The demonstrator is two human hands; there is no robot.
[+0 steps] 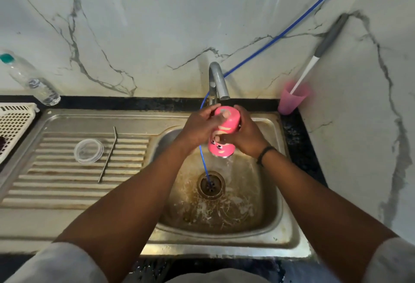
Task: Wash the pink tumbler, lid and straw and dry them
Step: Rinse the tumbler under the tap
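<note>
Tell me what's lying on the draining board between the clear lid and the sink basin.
In the head view, the metal straw lies on the ribbed draining board, just right of the clear lid; beyond it, bare ribs run to the sink basin.

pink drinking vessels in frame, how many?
2. The pink tumbler, held upside down by both hands under the tap, and a pink cup on the counter at the back right corner, holding a brush.

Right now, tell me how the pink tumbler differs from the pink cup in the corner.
The pink tumbler is opaque, printed, held upside down in both hands over the sink. The pink cup is plain, translucent, upright on the counter, holding a brush. Both are pink.
</note>
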